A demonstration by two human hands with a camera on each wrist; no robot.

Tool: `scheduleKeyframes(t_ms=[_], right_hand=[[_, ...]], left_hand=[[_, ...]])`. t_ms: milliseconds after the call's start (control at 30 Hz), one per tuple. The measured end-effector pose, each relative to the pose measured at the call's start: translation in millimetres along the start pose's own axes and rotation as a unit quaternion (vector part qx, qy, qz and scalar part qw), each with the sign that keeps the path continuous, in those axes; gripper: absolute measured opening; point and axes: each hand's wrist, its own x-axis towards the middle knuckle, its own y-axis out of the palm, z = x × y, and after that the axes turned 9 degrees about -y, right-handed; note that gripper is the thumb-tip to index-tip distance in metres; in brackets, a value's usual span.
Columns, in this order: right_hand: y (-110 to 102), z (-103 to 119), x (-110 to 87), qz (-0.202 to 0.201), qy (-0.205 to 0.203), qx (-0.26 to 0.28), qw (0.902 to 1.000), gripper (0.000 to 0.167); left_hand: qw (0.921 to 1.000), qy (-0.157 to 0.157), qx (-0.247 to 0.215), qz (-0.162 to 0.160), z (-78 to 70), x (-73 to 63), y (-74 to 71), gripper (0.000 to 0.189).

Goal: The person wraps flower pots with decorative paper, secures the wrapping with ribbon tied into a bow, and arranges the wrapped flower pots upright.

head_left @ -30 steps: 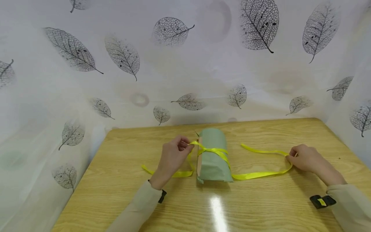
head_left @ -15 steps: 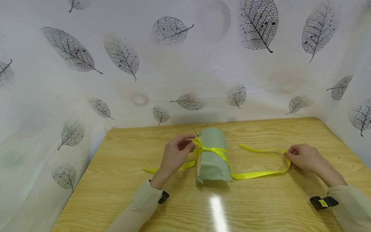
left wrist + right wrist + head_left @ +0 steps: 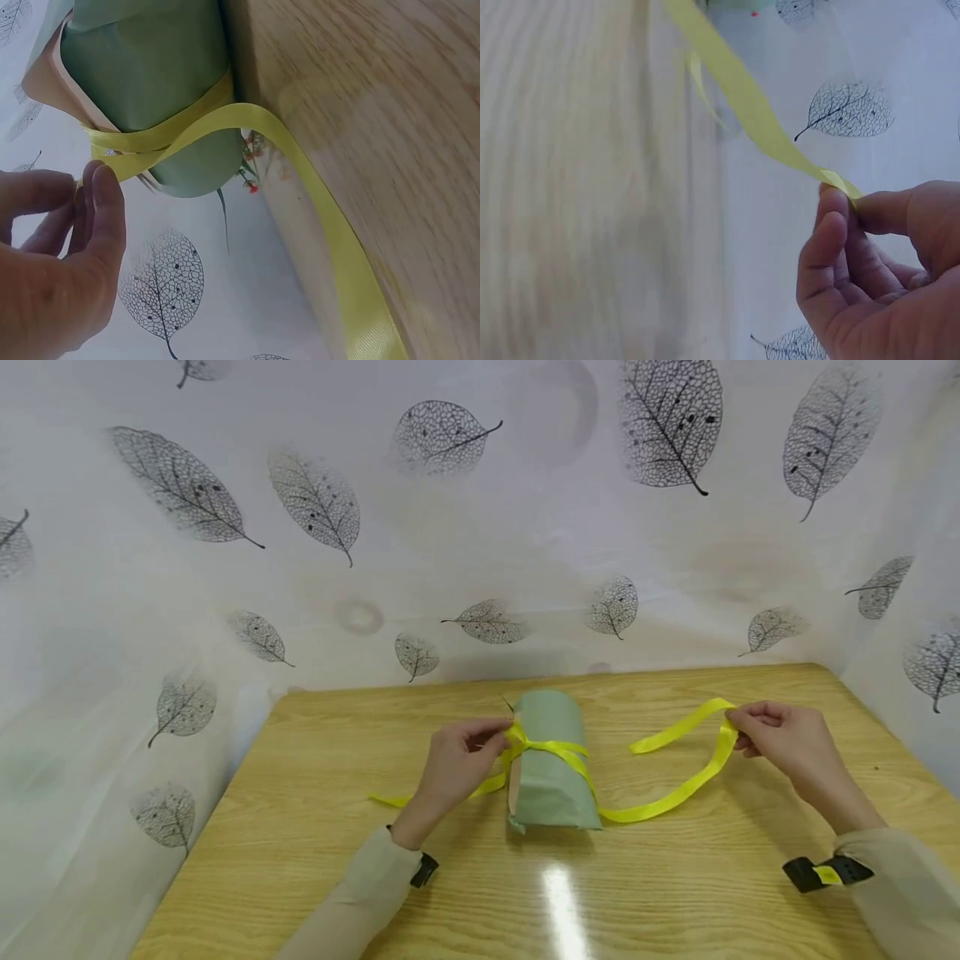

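A bundle wrapped in pale green paper (image 3: 553, 789) lies on the wooden table, bound round its middle by a yellow ribbon (image 3: 663, 808). Small red flowers (image 3: 253, 187) peep out beside it in the left wrist view. My left hand (image 3: 459, 764) pinches the ribbon between thumb and fingers right at the bundle's left side, close to the crossing. Over on the right, my right hand (image 3: 797, 745) pinches the ribbon's long tail between thumb and fingers, raised above the table; the tail's free end (image 3: 641, 747) hangs back toward the bundle. Another ribbon end (image 3: 382, 798) trails out left, partly behind the left forearm.
The wooden table (image 3: 660, 893) carries a bright light reflection near its front. Behind and beside it hangs a white cloth (image 3: 510, 543) printed with dark leaf skeletons. Black straps with small devices (image 3: 806, 874) sit on both wrists.
The right hand has risen with the ribbon tail, lifting its loop off the table. The left hand has moved slightly right, drawing its ribbon in against the bundle. The bundle has stayed in place.
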Motion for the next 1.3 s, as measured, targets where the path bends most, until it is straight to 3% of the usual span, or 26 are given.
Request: scheduleKeyframes(t_ms=[167, 367, 500, 933, 1167, 1300], right_hand=[[10.3, 19.6, 14.2, -0.042, -0.012, 0.072, 0.9964, 0.045], [29.5, 57.5, 31.9, -0.068, -0.039, 0.109, 0.9909, 0.036], [42.9, 80.2, 43.4, -0.064, -0.063, 0.130, 0.9874, 0.037], [80.9, 137.1, 66.1, -0.055, -0.124, 0.183, 0.9737, 0.030], [96.8, 154.2, 76.8, -0.056, -0.174, 0.203, 0.9619, 0.025], [105.6, 154.6, 79.6, -0.014, -0.200, 0.177, 0.9637, 0.024]], left_hand=[[0.9997, -0.025, 0.003, -0.009, -0.9, -1.9, -0.1, 0.021], [0.9975, -0.054, -0.004, -0.046, -2.2, 0.0, 2.6, 0.038], [0.9953, -0.064, -0.013, -0.072, -1.6, 2.4, 3.9, 0.037], [0.9929, -0.066, -0.022, -0.097, 3.3, 3.8, 3.6, 0.032], [0.9930, -0.072, -0.017, -0.093, 1.4, 2.1, 2.0, 0.031], [0.9928, -0.078, -0.021, -0.088, 0.7, 2.0, 2.7, 0.031]])
